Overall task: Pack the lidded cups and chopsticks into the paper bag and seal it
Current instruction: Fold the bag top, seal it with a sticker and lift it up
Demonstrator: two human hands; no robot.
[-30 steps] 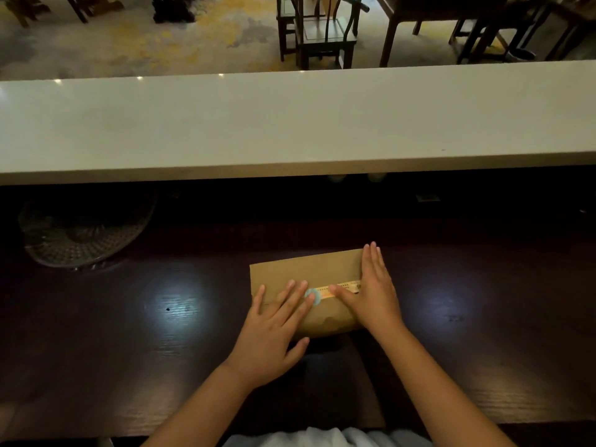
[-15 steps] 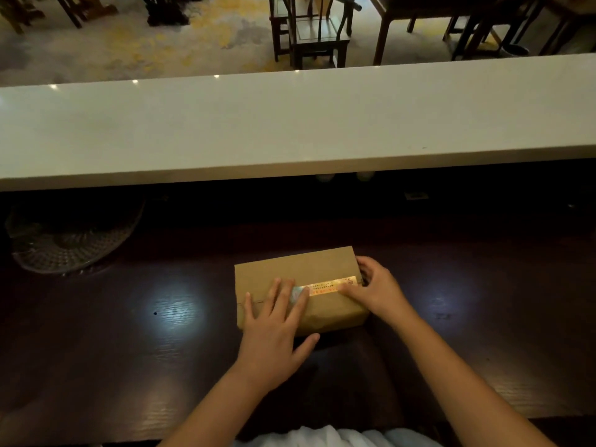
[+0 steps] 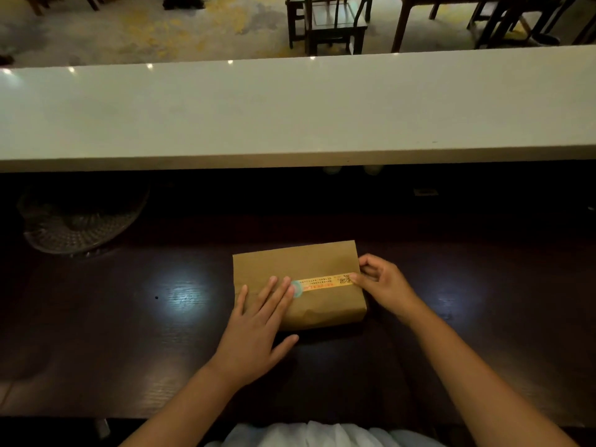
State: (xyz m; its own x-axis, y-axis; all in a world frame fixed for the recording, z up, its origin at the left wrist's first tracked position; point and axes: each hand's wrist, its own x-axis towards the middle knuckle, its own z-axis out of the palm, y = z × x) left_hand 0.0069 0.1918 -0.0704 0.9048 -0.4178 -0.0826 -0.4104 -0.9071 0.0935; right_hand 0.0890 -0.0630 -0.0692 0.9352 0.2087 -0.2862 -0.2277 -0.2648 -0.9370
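Note:
A folded brown paper bag lies flat on the dark wooden table just in front of me. An orange printed sticker strip with a pale round end runs across its folded flap. My left hand lies flat with spread fingers on the bag's left half, its fingertips beside the sticker's round end. My right hand curls around the bag's right edge, thumb pressing the strip's right end. Cups and chopsticks are hidden from view.
A raised white counter runs across behind the table. A woven round mat or basket sits in shadow at the far left. Dark wooden chairs and table legs stand beyond the counter.
My right hand went from lying flat on the bag to curling round its right edge and pressing the sticker's end. The left hand stayed flat on the bag.

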